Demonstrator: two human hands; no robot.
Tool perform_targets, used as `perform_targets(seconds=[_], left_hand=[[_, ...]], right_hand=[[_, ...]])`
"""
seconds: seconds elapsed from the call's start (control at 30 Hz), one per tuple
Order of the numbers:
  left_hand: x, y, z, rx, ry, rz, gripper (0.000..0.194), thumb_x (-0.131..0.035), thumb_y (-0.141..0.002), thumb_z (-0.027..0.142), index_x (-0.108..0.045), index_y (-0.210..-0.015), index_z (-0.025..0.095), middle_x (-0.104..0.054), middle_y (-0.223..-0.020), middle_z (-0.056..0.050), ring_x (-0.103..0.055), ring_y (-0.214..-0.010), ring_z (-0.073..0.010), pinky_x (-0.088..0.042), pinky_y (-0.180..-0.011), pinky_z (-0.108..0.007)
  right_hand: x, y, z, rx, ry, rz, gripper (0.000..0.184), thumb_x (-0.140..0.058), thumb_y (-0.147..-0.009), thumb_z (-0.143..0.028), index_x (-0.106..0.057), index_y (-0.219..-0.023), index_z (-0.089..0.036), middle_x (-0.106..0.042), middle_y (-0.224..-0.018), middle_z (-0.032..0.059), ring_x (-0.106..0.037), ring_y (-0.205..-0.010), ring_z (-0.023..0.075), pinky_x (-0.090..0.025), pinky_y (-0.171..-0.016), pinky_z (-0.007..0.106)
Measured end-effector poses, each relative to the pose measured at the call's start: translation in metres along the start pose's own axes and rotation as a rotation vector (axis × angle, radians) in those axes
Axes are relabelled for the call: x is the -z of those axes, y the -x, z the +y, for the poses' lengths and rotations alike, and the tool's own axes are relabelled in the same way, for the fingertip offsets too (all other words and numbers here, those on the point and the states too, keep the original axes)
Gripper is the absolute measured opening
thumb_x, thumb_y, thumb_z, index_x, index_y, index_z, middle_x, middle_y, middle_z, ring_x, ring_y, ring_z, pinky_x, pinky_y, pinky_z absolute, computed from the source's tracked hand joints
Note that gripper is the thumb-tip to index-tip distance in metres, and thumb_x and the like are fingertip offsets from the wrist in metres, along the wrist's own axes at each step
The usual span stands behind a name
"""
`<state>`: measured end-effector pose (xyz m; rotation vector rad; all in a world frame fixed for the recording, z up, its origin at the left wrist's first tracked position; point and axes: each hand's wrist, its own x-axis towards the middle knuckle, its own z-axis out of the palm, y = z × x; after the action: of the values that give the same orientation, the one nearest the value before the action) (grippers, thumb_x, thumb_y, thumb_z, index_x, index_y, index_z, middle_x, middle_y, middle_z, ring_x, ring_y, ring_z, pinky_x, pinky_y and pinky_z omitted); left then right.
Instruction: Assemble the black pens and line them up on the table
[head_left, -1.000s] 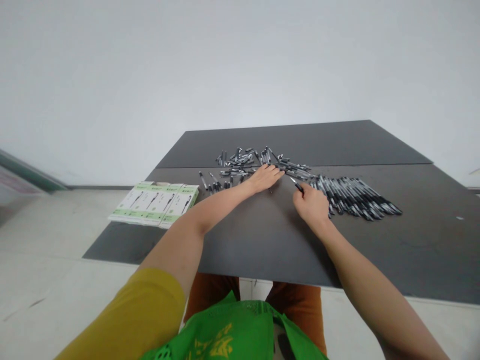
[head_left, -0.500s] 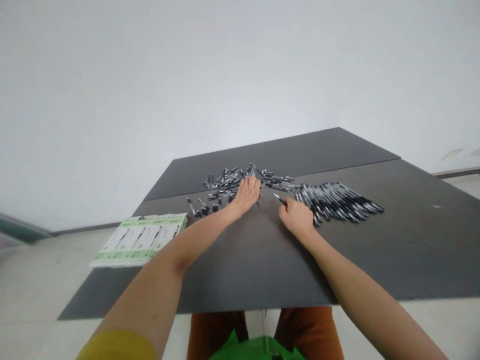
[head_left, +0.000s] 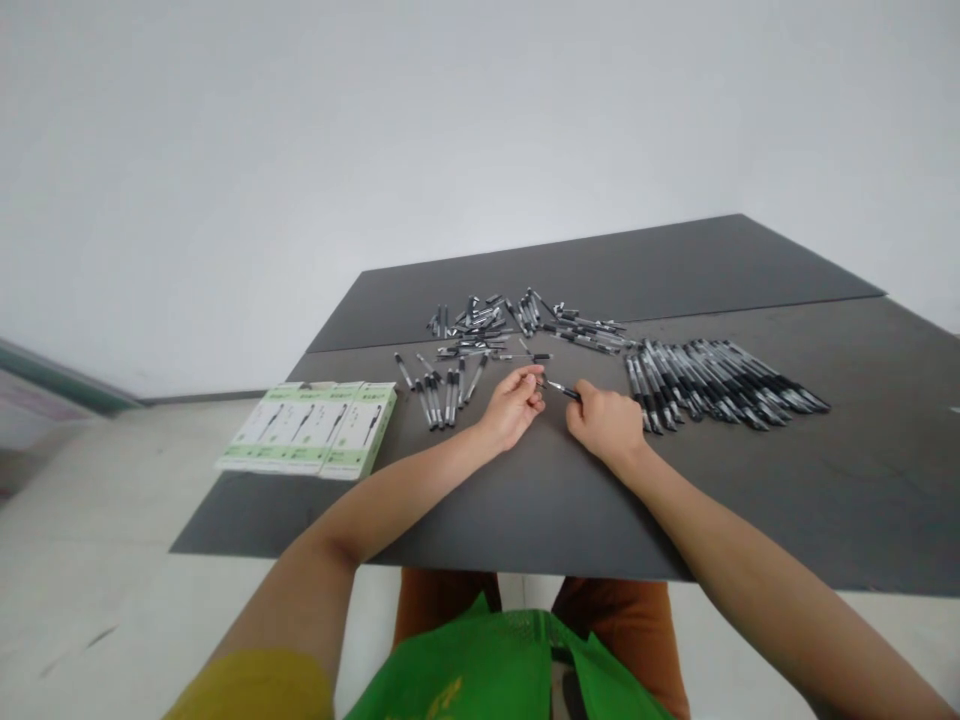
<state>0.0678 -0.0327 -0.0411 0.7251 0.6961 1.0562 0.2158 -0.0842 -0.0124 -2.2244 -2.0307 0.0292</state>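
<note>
My right hand (head_left: 609,420) is closed around a pen (head_left: 564,389), its bare tip pointing left at my left hand. My left hand (head_left: 516,408) pinches a small dark piece (head_left: 541,381) that looks like a pen cap, partly hidden by the fingers. A small gap seems to lie between the pen tip and this piece. Right of my right hand, a wide row of pens (head_left: 712,380) lies side by side. Beyond my left hand is a loose pile of black caps and pen parts (head_left: 480,318).
Several clear-barrelled pens (head_left: 448,395) lie left of my left hand. White and green pen boxes (head_left: 300,425) stand at the table's left edge. More pens (head_left: 585,330) lie behind my hands on the dark table (head_left: 525,520). A white wall (head_left: 480,130) rises behind it.
My left hand has drawn back from the loose pile toward the pen tip, now pinching a small piece. My right hand still holds the pen. The view has tilted down.
</note>
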Motion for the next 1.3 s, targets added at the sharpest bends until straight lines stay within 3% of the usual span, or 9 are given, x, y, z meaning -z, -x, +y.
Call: perform_targets(seconds=[0.1,0.37,0.53,0.73,0.87,1.0,1.17,1.3], left_hand=[[0.005,0.0,0.0,0.057,0.134,0.042,0.017,-0.077,-0.079,0.023,-0.064,-0.084,0.014,-0.055,-0.075,0.002,-0.043,-0.059,-0.0041,-0.036,-0.061,-0.022],[0.004,0.0,-0.003,0.069,0.153,-0.029,0.017,-0.079,-0.078,0.021,-0.064,-0.082,0.012,-0.053,-0.069,0.004,-0.043,-0.058,-0.0039,-0.035,-0.062,-0.023],[0.007,0.001,-0.009,0.003,0.026,-0.138,0.03,-0.085,-0.07,0.029,-0.063,-0.083,0.013,-0.051,-0.061,0.006,-0.045,-0.057,-0.0049,-0.036,-0.061,-0.023],[0.013,-0.003,-0.017,-0.129,-0.259,-0.149,0.044,-0.086,-0.063,0.043,-0.064,-0.085,0.013,-0.058,-0.067,0.005,-0.049,-0.057,-0.005,-0.036,-0.06,-0.023],[0.016,0.0,-0.014,-0.085,-0.325,-0.285,0.048,-0.085,-0.063,0.048,-0.061,-0.087,0.014,-0.055,-0.062,0.006,-0.047,-0.053,-0.0049,-0.034,-0.056,-0.022],[0.016,0.003,-0.008,-0.041,-0.383,-0.331,0.048,-0.087,-0.062,0.046,-0.055,-0.08,0.016,-0.055,-0.062,0.007,-0.05,-0.053,-0.0054,-0.034,-0.054,-0.021],[0.016,0.003,0.001,0.015,-0.165,-0.321,0.045,-0.091,-0.057,0.036,-0.057,-0.077,0.015,-0.058,-0.067,0.006,-0.055,-0.058,-0.0057,-0.044,-0.063,-0.021],[0.018,0.005,0.007,0.075,-0.023,-0.264,0.035,-0.09,-0.06,0.025,-0.061,-0.078,0.013,-0.059,-0.064,0.004,-0.055,-0.059,-0.0064,-0.048,-0.068,-0.024]], right_hand=[[-0.005,-0.001,0.001,-0.018,0.036,-0.003,0.032,-0.039,-0.092,-0.03,-0.066,-0.102,-0.016,-0.073,-0.088,0.0166,-0.071,-0.083,0.0278,-0.042,-0.069,0.03],[-0.006,0.001,-0.003,0.078,0.099,-0.028,0.032,-0.035,-0.093,-0.026,-0.065,-0.102,-0.015,-0.073,-0.094,0.0161,-0.071,-0.086,0.0279,-0.043,-0.069,0.03],[-0.005,0.004,-0.006,0.075,0.133,-0.016,0.034,-0.035,-0.093,-0.027,-0.065,-0.104,-0.014,-0.073,-0.097,0.0174,-0.071,-0.088,0.0281,-0.043,-0.071,0.03],[-0.003,0.014,-0.009,0.076,0.144,-0.02,0.033,-0.035,-0.093,-0.026,-0.065,-0.101,-0.014,-0.073,-0.093,0.0168,-0.072,-0.084,0.0291,-0.046,-0.069,0.032],[-0.004,0.018,-0.009,0.059,0.122,-0.045,0.033,-0.037,-0.093,-0.027,-0.066,-0.101,-0.014,-0.073,-0.091,0.0171,-0.072,-0.084,0.0294,-0.048,-0.071,0.034],[-0.003,0.023,-0.015,0.07,0.081,-0.114,0.035,-0.037,-0.094,-0.03,-0.067,-0.103,-0.015,-0.074,-0.094,0.0168,-0.072,-0.087,0.0286,-0.048,-0.075,0.033],[0.021,0.029,-0.032,0.0,0.009,-0.095,0.037,-0.039,-0.093,-0.036,-0.068,-0.104,-0.016,-0.074,-0.094,0.0169,-0.072,-0.089,0.0285,-0.048,-0.076,0.033],[0.052,0.027,-0.019,-0.103,-0.036,-0.091,0.047,-0.042,-0.091,-0.049,-0.07,-0.105,-0.015,-0.073,-0.094,0.0194,-0.07,-0.093,0.0309,-0.047,-0.078,0.036]])
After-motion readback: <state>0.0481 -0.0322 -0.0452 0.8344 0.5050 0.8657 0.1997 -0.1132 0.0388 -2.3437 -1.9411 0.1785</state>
